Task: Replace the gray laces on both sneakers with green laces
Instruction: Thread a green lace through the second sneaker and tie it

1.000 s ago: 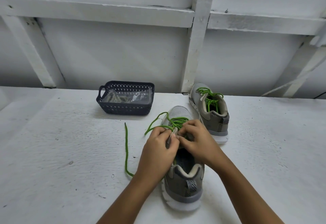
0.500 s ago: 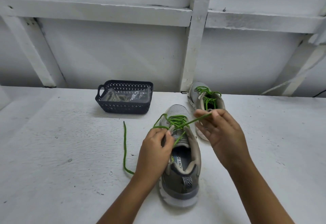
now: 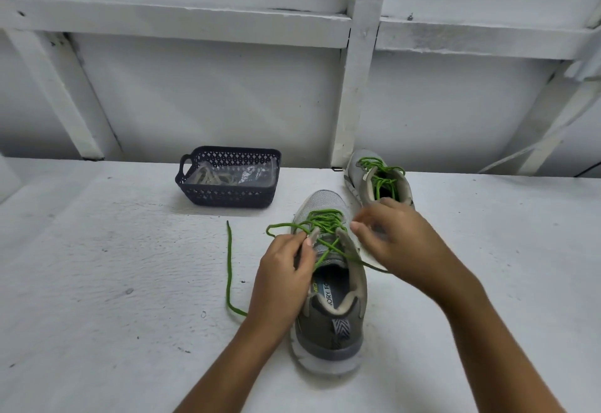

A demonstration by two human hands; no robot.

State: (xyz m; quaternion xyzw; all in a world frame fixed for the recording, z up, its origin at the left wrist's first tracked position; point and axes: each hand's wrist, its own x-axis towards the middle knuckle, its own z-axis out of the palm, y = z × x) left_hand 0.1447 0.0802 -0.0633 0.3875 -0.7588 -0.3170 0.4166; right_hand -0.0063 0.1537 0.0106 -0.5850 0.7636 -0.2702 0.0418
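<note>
Near sneaker (image 3: pixel 328 324) sits heel toward the person on the tabletop (image 3: pixel 97 282), so the eyelet rows face up and are easy to reach. Left hand (image 3: pixel 286 269) pinches the sneaker's left eyelet edge by the tongue, probably to steady the upper while the green lace (image 3: pixel 322 224) gets drawn through. Right hand (image 3: pixel 400 243) hovers just right of the eyelets with fingers loosely spread and blurred, gripping nothing I can see. One lace strand runs out under its palm; the other end loops left and trails down the tabletop beside the left forearm. Lower eyelets are crossed in green and the top ones look unfinished, so likely mid-lacing. Far sneaker (image 3: pixel 367 178) is parked against the wall (image 3: pixel 357 87), already laced green and out of the way, though its heel is just behind the right hand. The dark basket (image 3: pixel 227 199) holds the pulled gray laces (image 3: pixel 208 178) — well apart from the work. Open tabletop on both sides gives room to pull slack sideways. The back wall limits pulling away from the person; the trailing end could snag under the left arm.
</note>
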